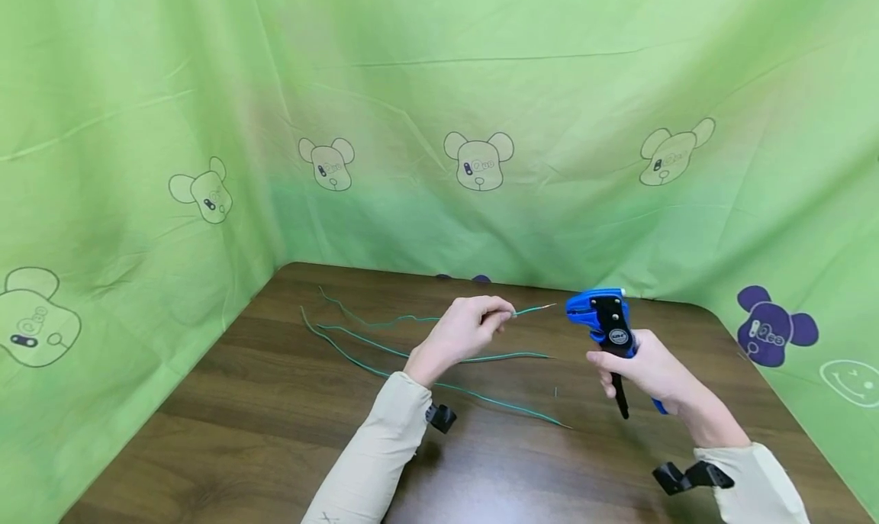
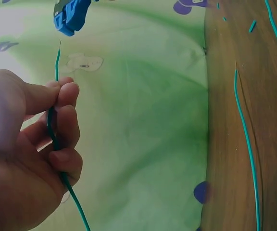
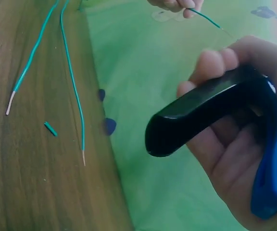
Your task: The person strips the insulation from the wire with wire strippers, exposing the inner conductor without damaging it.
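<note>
Between thumb and fingers, my left hand [image 1: 463,327] pinches a green wire [image 2: 57,67] whose bare copper tip points right; its other end trails back to the left. My right hand [image 1: 652,375] grips the handles of a blue and black wire stripper [image 1: 604,318], held upright above the table. The stripper's blue jaws face the wire tip across a small gap. In the right wrist view the black handle [image 3: 196,110] and blue handle [image 3: 273,178] stand spread apart within the hand.
Two more green wires [image 1: 508,405] lie across the brown wooden table [image 1: 226,432], their right ends stripped to copper. A short piece of green insulation [image 3: 50,128] lies near those ends. Green cloth [image 1: 412,226] with printed bear heads hangs around the table's back and sides.
</note>
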Action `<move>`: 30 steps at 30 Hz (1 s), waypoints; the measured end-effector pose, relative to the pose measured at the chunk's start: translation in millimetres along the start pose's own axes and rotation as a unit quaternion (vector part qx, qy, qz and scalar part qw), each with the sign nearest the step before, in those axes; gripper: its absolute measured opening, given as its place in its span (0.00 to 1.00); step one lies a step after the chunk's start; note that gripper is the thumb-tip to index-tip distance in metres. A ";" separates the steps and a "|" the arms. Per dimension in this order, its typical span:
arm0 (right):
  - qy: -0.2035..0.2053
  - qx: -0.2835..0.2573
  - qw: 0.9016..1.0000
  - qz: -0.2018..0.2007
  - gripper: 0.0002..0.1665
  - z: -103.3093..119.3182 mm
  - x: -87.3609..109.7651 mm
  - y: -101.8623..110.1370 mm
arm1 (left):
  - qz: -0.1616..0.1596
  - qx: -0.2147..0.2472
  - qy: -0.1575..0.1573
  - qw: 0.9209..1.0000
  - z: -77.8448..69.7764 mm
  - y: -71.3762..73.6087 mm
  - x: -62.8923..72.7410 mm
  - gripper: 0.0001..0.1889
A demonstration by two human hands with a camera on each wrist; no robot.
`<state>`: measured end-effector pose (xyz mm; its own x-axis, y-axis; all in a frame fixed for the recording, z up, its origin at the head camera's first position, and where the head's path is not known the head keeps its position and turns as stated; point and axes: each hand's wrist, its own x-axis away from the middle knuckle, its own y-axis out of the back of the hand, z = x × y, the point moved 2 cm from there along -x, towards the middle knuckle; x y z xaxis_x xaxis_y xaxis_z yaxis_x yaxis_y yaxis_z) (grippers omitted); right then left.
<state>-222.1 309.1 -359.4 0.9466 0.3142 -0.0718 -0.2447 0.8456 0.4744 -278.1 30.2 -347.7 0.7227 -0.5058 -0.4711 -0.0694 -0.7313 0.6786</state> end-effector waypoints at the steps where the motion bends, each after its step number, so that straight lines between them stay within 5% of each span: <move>1: -0.004 0.009 1.000 -0.004 0.17 1.0 0.6 0.2 | -0.001 0.003 0.003 1.000 0.8 0.3 -0.1 0.09; 11: -0.011 0.047 0.999 -0.017 0.16 8.0 2.5 3.5 | -0.001 0.019 0.017 1.000 5.9 2.2 -0.4 0.09; 30: 0.007 0.126 0.992 -0.024 0.14 6.6 1.5 9.0 | 0.023 -0.031 0.018 0.999 19.2 -3.3 -4.7 0.14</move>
<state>-221.5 314.3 -349.4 0.9523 0.2841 -0.1110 -0.1377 0.7251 0.6747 -294.5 26.2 -358.6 0.7440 -0.5205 -0.4190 -0.0617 -0.6779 0.7326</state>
